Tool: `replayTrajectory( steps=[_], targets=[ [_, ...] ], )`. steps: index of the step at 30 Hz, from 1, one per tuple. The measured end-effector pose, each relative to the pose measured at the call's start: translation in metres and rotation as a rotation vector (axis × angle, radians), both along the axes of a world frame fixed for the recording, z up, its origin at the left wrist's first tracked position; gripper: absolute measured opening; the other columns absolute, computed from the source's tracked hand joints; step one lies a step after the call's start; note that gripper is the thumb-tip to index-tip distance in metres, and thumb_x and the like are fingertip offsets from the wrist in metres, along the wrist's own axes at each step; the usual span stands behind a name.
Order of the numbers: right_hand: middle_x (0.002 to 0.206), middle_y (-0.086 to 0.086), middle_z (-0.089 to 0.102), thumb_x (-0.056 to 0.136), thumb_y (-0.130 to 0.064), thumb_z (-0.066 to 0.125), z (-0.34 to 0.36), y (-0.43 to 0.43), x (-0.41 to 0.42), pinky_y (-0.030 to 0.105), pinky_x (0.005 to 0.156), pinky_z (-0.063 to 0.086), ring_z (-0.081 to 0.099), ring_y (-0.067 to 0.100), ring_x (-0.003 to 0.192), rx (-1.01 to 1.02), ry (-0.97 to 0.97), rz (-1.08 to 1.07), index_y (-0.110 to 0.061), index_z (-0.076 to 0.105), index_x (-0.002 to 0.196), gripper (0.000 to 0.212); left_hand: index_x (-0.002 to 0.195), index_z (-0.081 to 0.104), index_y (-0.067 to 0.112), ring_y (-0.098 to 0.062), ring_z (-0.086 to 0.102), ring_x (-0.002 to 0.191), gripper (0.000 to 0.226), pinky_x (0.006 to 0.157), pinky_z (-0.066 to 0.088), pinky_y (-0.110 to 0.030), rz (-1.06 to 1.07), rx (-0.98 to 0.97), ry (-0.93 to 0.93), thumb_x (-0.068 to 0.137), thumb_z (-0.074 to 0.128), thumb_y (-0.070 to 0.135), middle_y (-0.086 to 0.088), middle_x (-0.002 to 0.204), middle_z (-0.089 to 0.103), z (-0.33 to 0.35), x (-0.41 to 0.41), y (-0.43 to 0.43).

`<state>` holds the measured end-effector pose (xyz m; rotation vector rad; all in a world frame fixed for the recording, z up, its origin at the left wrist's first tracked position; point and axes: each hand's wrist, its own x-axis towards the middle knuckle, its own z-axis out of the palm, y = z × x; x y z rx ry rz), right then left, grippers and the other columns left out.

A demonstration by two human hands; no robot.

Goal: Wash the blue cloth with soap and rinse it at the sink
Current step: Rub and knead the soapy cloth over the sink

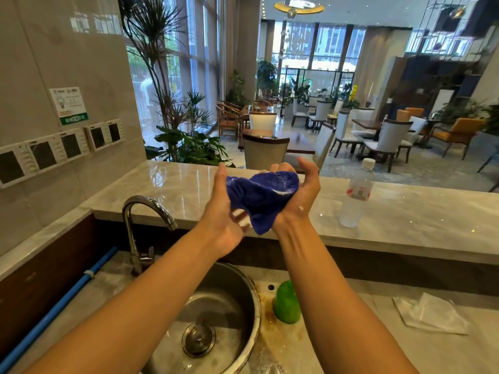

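I hold the blue cloth bunched between both hands, raised above the round steel sink. My left hand presses against its left side, fingers pointing up. My right hand cups it from the right, with white suds on the palm and on the cloth. A corner of the cloth hangs down between my wrists. The chrome tap stands left of the sink and no water runs from it. A green soap bottle stands on the counter just right of the sink, partly behind my right forearm.
A clear plastic water bottle stands on the raised marble ledge to the right. A crumpled white sheet lies on the lower counter at right. A blue pipe runs along the left wall. Foamy water lies around the sink drain.
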<state>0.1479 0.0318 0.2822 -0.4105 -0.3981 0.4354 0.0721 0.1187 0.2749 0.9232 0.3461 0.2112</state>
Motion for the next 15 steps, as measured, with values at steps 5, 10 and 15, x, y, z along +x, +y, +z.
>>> replayTrajectory(
  steps=[5,10,15],
  targets=[
    [0.058,0.004,0.04,0.065,-0.038,0.075,-0.003,0.001,0.006,0.038,0.07,0.04,0.039,0.02,0.058,-0.332,-0.271,-0.105,-0.016,0.047,0.055,0.037,0.131,0.054,0.016,-0.038,0.06,0.115,0.066,0.095,0.049,-0.054,-0.439,0.107,-0.083,0.073,0.076,0.037,-0.018,0.13,0.059,-0.001,-0.018,0.011],
    [0.083,0.015,0.057,0.075,-0.037,0.067,-0.007,0.003,0.003,0.042,0.077,0.049,0.056,0.027,0.079,-0.774,-0.706,-0.458,-0.016,0.061,0.07,0.023,0.106,0.057,0.005,-0.02,0.057,0.08,0.031,0.063,0.044,-0.031,-0.49,0.46,-0.123,0.084,0.051,-0.017,-0.014,0.096,0.061,0.017,-0.024,0.024],
    [0.12,0.013,0.063,0.09,-0.027,0.066,-0.015,0.002,-0.001,0.04,0.088,0.057,0.066,0.026,0.103,-0.774,-0.595,-0.167,-0.024,0.061,0.116,0.027,0.108,0.057,0.004,-0.014,0.046,0.065,0.019,0.056,0.036,-0.027,-0.521,0.608,-0.006,0.092,0.053,-0.005,-0.009,0.085,0.056,0.016,-0.027,0.031]
  ],
)
